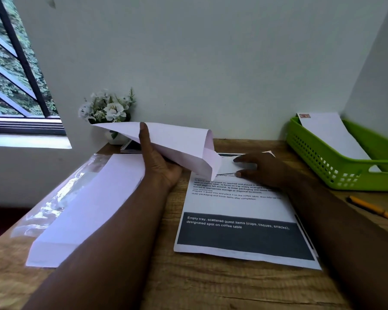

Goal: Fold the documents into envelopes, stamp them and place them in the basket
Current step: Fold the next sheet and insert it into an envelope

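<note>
On the counter [166, 285], near centre: printed document [238, 206], dark band reading "Empty tray, scattered guest items (cups, tissues, snacks)". Right hand [259, 170] flat on its far end, fingers straight. Left hand [159, 162] raised, fingers clamped on open envelope [177, 139]. Far right, green basket [323, 162] holds stamped envelope [332, 133].

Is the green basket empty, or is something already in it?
Not empty. One white envelope leans inside the basket, its stamped corner poking above the back rim.
</note>
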`<state>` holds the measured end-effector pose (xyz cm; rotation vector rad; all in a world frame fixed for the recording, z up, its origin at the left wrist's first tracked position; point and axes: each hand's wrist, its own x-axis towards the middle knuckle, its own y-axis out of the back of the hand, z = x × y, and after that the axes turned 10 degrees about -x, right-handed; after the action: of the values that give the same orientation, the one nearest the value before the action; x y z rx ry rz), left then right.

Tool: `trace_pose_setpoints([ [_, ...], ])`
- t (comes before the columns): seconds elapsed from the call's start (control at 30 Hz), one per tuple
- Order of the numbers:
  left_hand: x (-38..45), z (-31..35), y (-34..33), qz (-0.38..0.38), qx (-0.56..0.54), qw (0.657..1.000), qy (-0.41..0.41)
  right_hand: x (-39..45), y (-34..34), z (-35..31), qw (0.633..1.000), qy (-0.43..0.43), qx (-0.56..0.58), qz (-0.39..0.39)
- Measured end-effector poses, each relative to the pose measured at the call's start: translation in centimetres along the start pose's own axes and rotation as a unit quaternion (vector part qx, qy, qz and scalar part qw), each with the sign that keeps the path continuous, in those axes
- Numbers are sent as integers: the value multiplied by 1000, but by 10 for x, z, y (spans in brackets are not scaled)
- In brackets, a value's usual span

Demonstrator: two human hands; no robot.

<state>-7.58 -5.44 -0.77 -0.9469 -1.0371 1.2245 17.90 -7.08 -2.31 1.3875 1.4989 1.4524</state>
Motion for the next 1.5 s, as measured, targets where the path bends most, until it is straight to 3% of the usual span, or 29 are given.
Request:
trace_pose_setpoints([
  [0.1,-2,-1,0,-1,5,1000,-4,1,1,3,1000,-7,-9,16],
  [0.23,-3,-2,0,0,8,1000,3,4,2,-2,991,79,-90,59],
  [0.37,-1,-2,4,5,11,1000,4,10,3,-4,966,73,-129,212],
  [0.5,0,-3,6,4,4,1000,1,8,15,-12,912,25,-41,407],
  [0.6,1,-3,7,1,-7,1000,12,4,33,-28,868,-41,180,460],
  [0.63,2,-2,7,1,-6,1000,14,5,38,-33,844,-71,307,434],
  [0.7,3,-1,7,1,-7,1000,12,3,46,-39,779,-116,539,300],
  [0.77,3,1,7,4,-9,1000,1,-1,48,-41,746,-121,639,146],
  [0.83,2,2,7,9,-13,1000,-4,-5,50,-40,791,-128,596,48],
  [0.9,2,2,7,12,-13,1000,-5,-9,54,-45,850,-152,505,9],
  [0.93,2,3,6,11,-12,1000,-7,-10,55,-46,860,-156,486,1],
  [1.17,3,1,7,-1,-5,1000,-18,-7,46,-55,889,-195,414,26],
  [1.3,2,-2,7,-14,9,1000,2,-2,32,-71,869,-186,453,70],
  [1.37,2,-2,7,-16,12,1000,11,0,34,-71,869,-172,463,26],
  [1.5,4,0,8,-9,8,1000,4,-14,59,-42,920,-118,357,-114],
])
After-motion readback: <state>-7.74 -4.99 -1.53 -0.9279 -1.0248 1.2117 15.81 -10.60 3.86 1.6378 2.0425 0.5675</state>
